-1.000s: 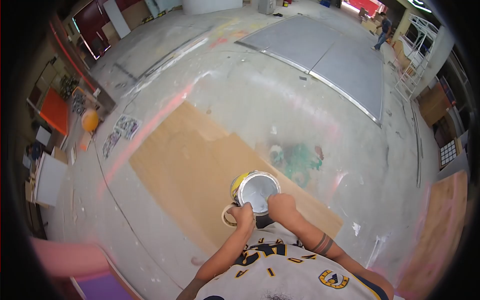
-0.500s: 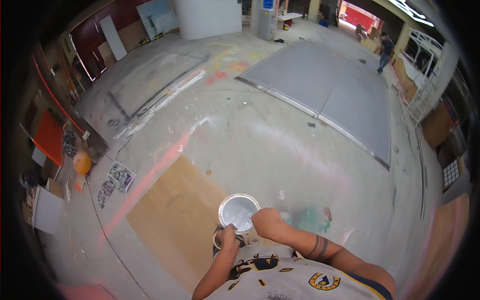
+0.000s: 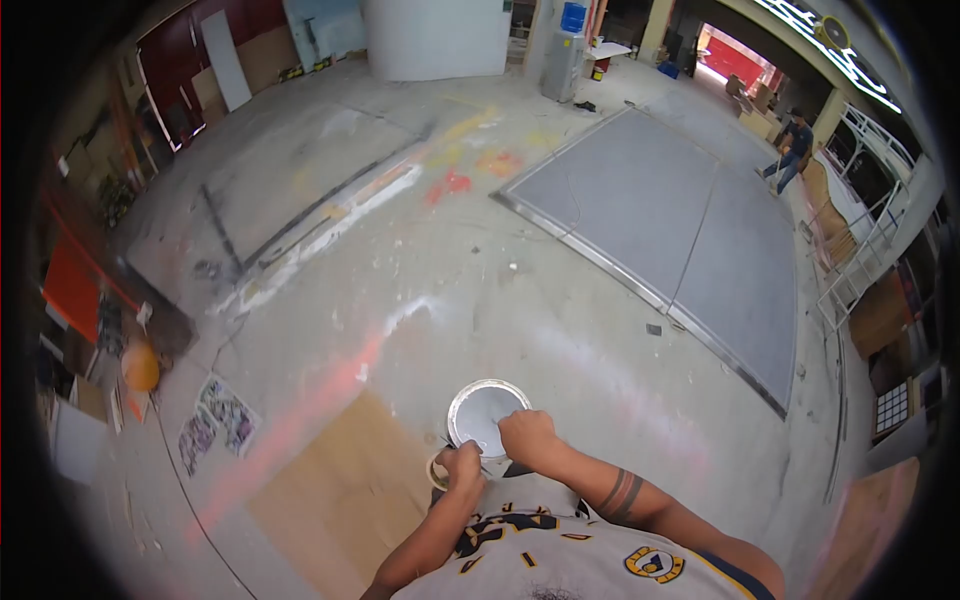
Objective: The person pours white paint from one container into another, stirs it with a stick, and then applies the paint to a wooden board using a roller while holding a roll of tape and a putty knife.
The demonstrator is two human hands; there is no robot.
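Operator: Any writing on me?

Recorder: Item, one pale shirt [image 3: 600, 562], yours: dark letters edged in yellow, too distorted to read as a word. Item, one crest [image 3: 655, 564] in dark and yellow, on the shirt's right; lettering too small to read.

Operator: And on the floor?

Recorder: Two printed sheets [image 3: 228, 414], left, side by side; print too small to make out. One plain brown sheet [image 3: 340, 490], near left, lying flat.

Operator: Containers?

Recorder: One round open can [image 3: 453, 413], near, held up just in front of your shirt. Rim whitish, contents grey [image 3: 484, 410]; how full, you cannot tell from here. One blue bottle [image 3: 573, 17], far, upright on a grey water dispenser [image 3: 562, 68]; contents not discernible.

Operator: State of my hands?

Recorder: Your left hand [image 3: 463, 466]: gripping the can at its near left edge. One tape roll [image 3: 432, 472], beige, just left of that hand; whether your fingers hold it, I cannot tell. Your right hand [image 3: 527, 439]: fingers curled into a fist at the can's right rim. Whether it encloses anything, I cannot tell.

Operator: Farther out?

Recorder: Grey floor panels [image 3: 640, 200], far right, metal-edged. One person [image 3: 795, 150], beyond their right side.
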